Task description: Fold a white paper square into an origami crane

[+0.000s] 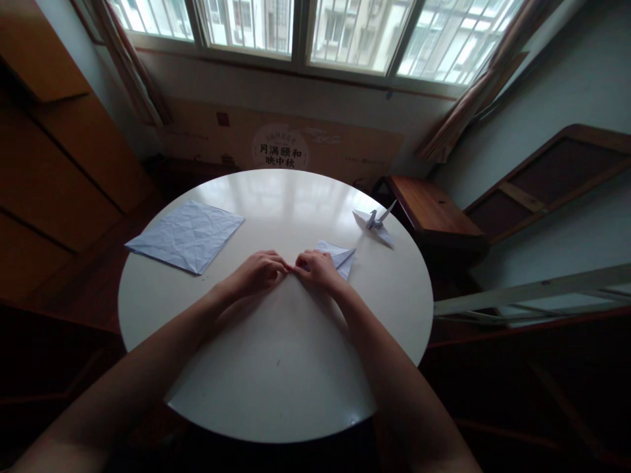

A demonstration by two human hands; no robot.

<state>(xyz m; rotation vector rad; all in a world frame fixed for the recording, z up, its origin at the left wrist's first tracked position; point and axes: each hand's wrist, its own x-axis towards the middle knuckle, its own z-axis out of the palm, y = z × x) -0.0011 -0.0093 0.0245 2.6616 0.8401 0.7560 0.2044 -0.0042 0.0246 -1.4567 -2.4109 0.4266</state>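
On the round white table point(276, 368) my two hands meet near the middle, fingertips touching. My right hand point(318, 268) is curled over a partly folded piece of pale paper point(341, 256), whose pointed flaps stick out to the right of it. My left hand point(259, 270) is closed with its fingers pinched at the paper's left end; most of the paper is hidden beneath both hands.
A creased square sheet of pale paper point(187, 235) lies flat at the table's left. A finished paper crane point(375, 222) stands at the back right near the edge. A wooden side table point(428, 209) sits beyond, and a window runs along the far wall.
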